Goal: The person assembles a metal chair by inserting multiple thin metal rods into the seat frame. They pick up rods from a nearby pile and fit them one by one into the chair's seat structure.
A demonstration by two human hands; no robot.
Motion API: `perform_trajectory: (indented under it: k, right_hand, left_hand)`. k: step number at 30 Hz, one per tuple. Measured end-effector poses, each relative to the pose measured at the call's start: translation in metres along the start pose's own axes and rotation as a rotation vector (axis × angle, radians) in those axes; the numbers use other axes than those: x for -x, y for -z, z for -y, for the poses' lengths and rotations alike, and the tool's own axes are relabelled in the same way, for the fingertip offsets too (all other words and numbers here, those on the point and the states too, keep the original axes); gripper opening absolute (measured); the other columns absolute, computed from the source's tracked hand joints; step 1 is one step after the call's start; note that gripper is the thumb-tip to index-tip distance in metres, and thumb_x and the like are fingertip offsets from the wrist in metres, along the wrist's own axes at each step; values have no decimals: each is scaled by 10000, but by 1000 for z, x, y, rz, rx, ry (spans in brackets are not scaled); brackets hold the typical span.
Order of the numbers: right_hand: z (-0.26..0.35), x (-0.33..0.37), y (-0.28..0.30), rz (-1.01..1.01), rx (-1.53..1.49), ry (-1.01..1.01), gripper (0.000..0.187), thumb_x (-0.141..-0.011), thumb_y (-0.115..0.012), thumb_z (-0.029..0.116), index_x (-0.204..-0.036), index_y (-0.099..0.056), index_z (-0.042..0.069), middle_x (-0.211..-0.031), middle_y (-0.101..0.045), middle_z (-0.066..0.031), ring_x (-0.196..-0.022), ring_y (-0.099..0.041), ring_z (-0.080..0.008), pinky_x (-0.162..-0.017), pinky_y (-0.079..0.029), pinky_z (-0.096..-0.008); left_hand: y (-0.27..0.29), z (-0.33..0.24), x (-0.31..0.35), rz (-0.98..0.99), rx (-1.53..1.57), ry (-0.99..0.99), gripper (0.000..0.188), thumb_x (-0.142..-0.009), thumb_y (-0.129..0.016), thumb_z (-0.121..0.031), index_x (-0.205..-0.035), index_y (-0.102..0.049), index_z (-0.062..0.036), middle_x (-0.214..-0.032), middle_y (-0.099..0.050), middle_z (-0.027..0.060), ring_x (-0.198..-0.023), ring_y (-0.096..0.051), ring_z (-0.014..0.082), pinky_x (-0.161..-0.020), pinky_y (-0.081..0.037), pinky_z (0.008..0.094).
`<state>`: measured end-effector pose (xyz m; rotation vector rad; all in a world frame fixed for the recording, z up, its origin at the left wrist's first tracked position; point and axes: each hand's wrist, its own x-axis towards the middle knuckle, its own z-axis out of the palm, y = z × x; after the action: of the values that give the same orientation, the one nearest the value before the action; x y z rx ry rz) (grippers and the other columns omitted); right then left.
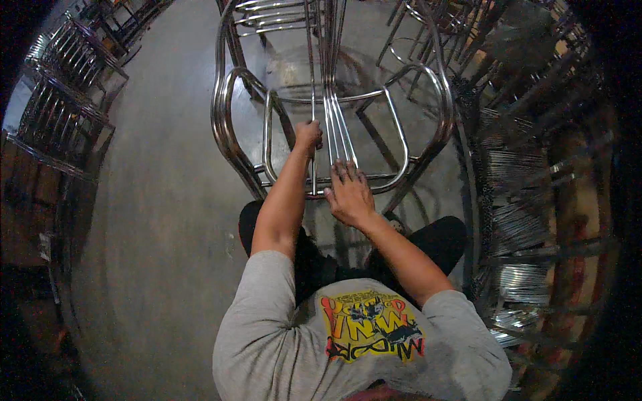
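Observation:
In front of me stands a shiny tubular metal chair frame (269, 137), with a rounded seat frame and curved armrest tubes on both sides. Long thin metal rods (340, 127) run lengthwise over its seat and up toward the backrest. My left hand (309, 136) is closed around a single rod left of the others, above the seat's middle. Flat over the near ends of the bunched rods lies my right hand (350, 194), its fingers stretched forward near the seat's front bar. The far ends of the rods pass out of the top of the view.
Slatted metal chair frames (63, 110) stand at the left. Bundles of metal rods and tubes (518, 180) are stacked on the right, beside a dark rack edge. More tubular frames (428, 20) stand behind the chair at the upper right. Grey concrete floor (160, 220) extends around me.

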<state>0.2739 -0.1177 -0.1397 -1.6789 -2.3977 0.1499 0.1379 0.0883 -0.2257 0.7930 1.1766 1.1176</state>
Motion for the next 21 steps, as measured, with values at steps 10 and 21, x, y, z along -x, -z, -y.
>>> perform_trajectory:
  k: [10,21]
  right_hand:
    - [-3,5,-3,18,-18,40,764,-846,-618,386,-1416,-335,-37,-1486,-330,-248,-1370,-333,-389,-1127,-266,-470]
    - [-8,6,-18,-208,-66,106,552,-911,-556,410,-1417,-445,220,-1419,-478,-124,-1304,-426,-389,-998,-370,-536]
  left_hand:
    - [-21,6,-18,-290,-557,-65,303,-902,-534,-258,-930,-632,27,-817,-666,226,-660,-676,347,-562,-525,438]
    - [-7,-18,25,-80,-601,123,391,-921,-520,-315,-910,-648,54,-715,-669,208,-743,-676,381,-638,-523,452]
